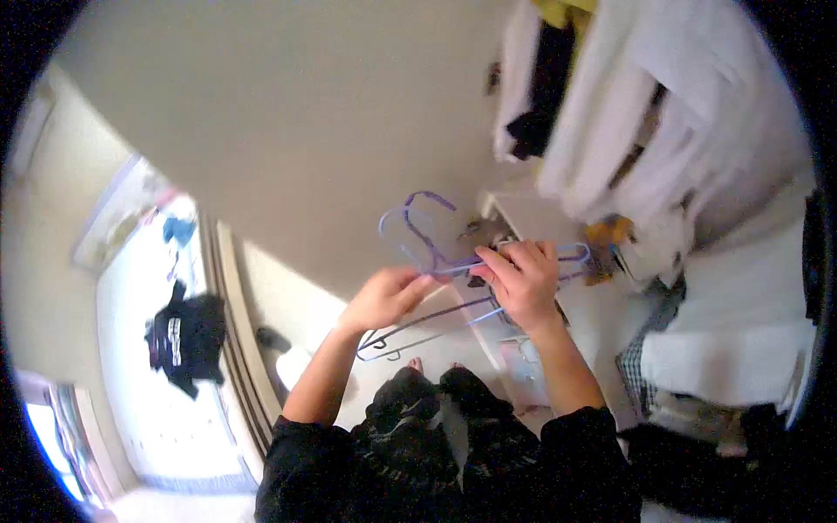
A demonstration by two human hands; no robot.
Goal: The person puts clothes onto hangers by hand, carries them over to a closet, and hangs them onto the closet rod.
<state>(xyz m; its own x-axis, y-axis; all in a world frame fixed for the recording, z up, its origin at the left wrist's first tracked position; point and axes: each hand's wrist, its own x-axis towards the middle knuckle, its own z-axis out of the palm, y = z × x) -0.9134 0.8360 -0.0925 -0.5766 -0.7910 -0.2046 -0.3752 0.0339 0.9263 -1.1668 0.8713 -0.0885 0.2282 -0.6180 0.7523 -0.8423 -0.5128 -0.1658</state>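
Two clothes hangers, one purple (421, 228) and one light blue (384, 221), are held together in front of my body, their hooks pointing up and away from me. My left hand (390, 297) pinches them just below the hooks. Farther right, my right hand (520, 281) has its fingers closed around the upper arms of the hangers. The lower bars slant down to the left beneath my hands, with small dark hooks near the left end. The fingers cover part of the hanger frames.
White and dark clothes (602, 113) hang at the upper right. Folded white cloth (732, 366) lies on the right, above dark fabric. A black T-shirt (187, 340) lies on a white surface at the left, beyond a door frame. A white shelf (514, 213) stands behind my right hand.
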